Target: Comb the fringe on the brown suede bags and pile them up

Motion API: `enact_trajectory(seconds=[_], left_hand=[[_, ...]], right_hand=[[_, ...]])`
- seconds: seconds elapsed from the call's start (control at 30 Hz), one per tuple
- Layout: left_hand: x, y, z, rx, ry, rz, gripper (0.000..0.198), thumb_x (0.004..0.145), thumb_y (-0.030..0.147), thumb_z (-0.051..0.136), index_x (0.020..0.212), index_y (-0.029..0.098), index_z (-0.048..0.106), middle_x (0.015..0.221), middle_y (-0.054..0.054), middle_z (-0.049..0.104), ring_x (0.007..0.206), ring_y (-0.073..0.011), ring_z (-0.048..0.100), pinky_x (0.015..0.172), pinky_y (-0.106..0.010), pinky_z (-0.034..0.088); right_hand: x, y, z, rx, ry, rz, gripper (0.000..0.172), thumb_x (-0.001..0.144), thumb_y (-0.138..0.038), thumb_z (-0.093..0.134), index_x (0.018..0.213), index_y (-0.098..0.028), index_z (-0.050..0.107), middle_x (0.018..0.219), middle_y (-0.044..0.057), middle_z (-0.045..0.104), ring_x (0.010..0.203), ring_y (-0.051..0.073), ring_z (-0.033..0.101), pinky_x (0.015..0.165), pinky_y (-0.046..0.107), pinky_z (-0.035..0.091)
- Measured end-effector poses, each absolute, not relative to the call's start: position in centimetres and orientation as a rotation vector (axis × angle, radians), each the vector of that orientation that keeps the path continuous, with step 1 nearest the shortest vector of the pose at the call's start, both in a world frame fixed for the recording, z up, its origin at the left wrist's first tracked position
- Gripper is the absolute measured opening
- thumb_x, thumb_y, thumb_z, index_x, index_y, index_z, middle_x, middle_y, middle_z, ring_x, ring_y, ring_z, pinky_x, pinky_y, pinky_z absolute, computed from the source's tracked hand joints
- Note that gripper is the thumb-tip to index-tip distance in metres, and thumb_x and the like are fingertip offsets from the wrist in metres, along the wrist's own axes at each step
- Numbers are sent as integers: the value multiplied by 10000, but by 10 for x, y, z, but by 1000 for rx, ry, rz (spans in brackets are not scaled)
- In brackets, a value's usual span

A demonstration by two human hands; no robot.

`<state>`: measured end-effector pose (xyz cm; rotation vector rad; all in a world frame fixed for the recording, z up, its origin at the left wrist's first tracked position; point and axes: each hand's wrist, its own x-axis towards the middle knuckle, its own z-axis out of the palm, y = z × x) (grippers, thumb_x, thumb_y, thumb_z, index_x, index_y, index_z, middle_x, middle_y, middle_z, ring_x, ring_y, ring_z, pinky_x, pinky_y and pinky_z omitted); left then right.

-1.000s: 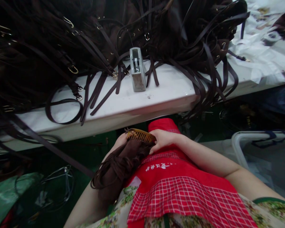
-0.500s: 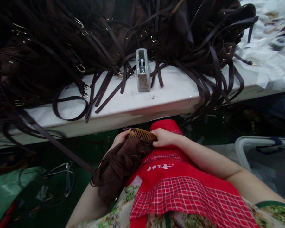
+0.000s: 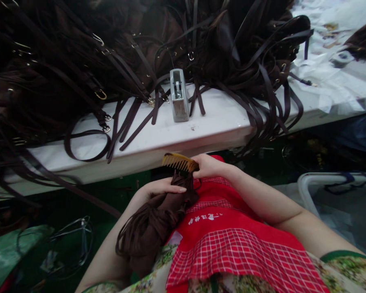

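My right hand (image 3: 209, 166) grips one end of a yellow-brown comb (image 3: 179, 161), its teeth pointing down. Just below the comb's teeth, dark brown fringe strands (image 3: 183, 181) bunch up at the end of a soft brown bag (image 3: 161, 209). My left hand (image 3: 162, 188) lies over this bag with its fingers closed around the material, thumb on top. The bag rests along my left forearm and against my red apron (image 3: 228, 211). More strands hang looped at its lower left part.
A white table (image 3: 152, 140) stands in front, piled with dark brown bags and straps (image 3: 125, 53). A grey tape dispenser (image 3: 179, 97) sits near its front edge. White plastic sheets (image 3: 329, 81) lie at the right, above a white-rimmed bin (image 3: 303, 189). A green sack (image 3: 27, 252) is at lower left.
The comb has risen off the brown material, and its teeth now show clear of it. My left hand has shifted from the comb's far end down onto the bag, baring the fringe strands.
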<state>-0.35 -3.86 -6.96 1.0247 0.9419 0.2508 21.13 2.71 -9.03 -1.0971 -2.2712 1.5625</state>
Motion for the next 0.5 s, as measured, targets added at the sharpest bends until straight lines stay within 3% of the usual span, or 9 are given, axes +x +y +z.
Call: enact_trajectory(seconds=[0.1, 0.2, 0.4, 0.5], left_hand=[[8, -14, -95, 1058, 700, -14, 442, 698, 321, 712, 1104, 156, 657, 1114, -74, 688, 1016, -245, 632, 931, -368, 483], [15, -12, -110, 1083, 590, 1, 343, 729, 302, 691, 1039, 158, 693, 1089, -77, 695, 1040, -232, 619, 985, -353, 442], [13, -33, -115, 855, 750, 262, 224, 751, 309, 655, 844, 112, 709, 921, -99, 706, 887, -210, 639, 926, -354, 463], [6, -43, -105, 788, 870, 345, 217, 758, 311, 646, 852, 123, 698, 917, -90, 707, 858, -208, 641, 906, -363, 471]], right_hand=[[203, 33, -83, -1120, -2391, 1433, 174, 598, -129, 594, 764, -138, 646, 677, -19, 653, 600, 113, 556, 533, 189, 367], [199, 41, -84, -1102, -2394, 1399, 148, 592, -137, 613, 739, -143, 634, 668, -23, 652, 597, 111, 562, 537, 188, 374], [209, 58, -101, -1153, -2116, 1586, 269, 633, -107, 624, 901, -117, 641, 844, 20, 700, 760, 152, 632, 697, 224, 460], [218, 55, -97, -1275, -2054, 1373, 352, 716, -253, 676, 1032, -116, 605, 953, 57, 686, 840, 173, 623, 752, 254, 456]])
